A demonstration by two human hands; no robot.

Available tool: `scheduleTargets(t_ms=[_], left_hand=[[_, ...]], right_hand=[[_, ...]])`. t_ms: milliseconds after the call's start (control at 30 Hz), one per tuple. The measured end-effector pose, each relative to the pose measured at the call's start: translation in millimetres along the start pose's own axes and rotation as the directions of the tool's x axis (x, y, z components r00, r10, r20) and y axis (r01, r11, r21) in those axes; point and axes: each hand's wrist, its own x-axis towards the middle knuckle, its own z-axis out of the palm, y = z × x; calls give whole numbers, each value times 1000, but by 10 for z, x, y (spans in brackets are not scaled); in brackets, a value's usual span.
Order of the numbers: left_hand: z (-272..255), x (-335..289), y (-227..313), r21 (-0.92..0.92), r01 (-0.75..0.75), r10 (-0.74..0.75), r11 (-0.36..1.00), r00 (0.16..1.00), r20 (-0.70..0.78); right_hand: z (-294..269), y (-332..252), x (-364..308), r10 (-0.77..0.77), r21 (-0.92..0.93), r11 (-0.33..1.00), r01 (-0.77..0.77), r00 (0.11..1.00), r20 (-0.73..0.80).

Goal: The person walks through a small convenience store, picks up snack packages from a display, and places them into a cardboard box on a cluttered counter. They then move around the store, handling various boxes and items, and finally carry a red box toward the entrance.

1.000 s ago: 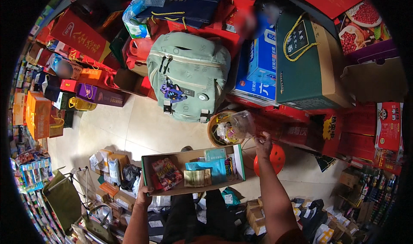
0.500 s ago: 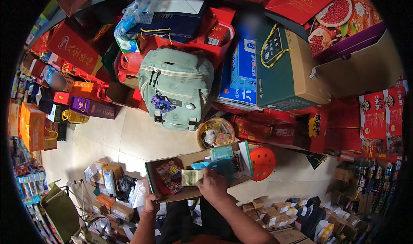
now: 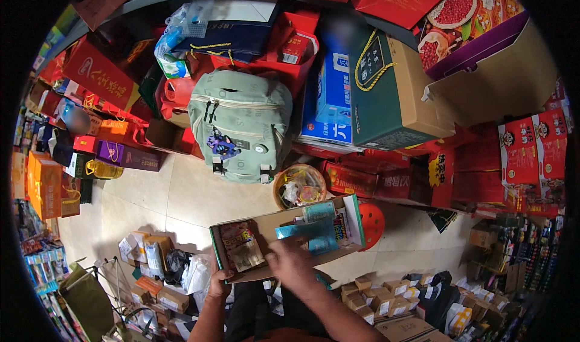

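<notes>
A long open cardboard box [image 3: 269,226] with green edges is held in front of me, slightly tilted. My left hand [image 3: 219,283] is closed around its near left corner. Over the near wall is my right hand [image 3: 290,260]; motion smears its fingers, so their grip cannot be made out. In the box's left end lie colourful snack packets [image 3: 237,236], with a pale gold packet [image 3: 248,256] on top. A blue packet [image 3: 320,236] rests in the middle, beside a pale teal pack [image 3: 319,212]. Another colourful packet [image 3: 342,226] stands toward the right end.
Beyond the box is a round bin [image 3: 300,185] holding wrappers, next to a red stool top [image 3: 371,226] with holes. A mint green backpack [image 3: 240,124] sits among gift boxes. Small parcels [image 3: 380,300] crowd the floor at right, with more parcels [image 3: 172,297] at left.
My right hand has let go of the gold packet, which now lies in the left end of the box. The blue packet shows more fully. The box has shifted slightly right in view.
</notes>
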Motion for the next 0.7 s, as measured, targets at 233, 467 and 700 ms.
scheduleTargets(t_ms=[233, 467, 700], left_hand=[[-53, -23, -46, -57, 8, -9, 998, 1000, -19], [-1, -31, -24, -49, -9, 9, 999, 1000, 1], [175, -51, 36, -35, 18, -17, 999, 999, 28]], right_hand=[[-671, 636, 93, 288, -184, 925, -331, 930, -227], [-499, 397, 18, 241, 62, 969, -238, 968, -62], [-455, -120, -192, -50, 58, 997, 47, 997, 62]])
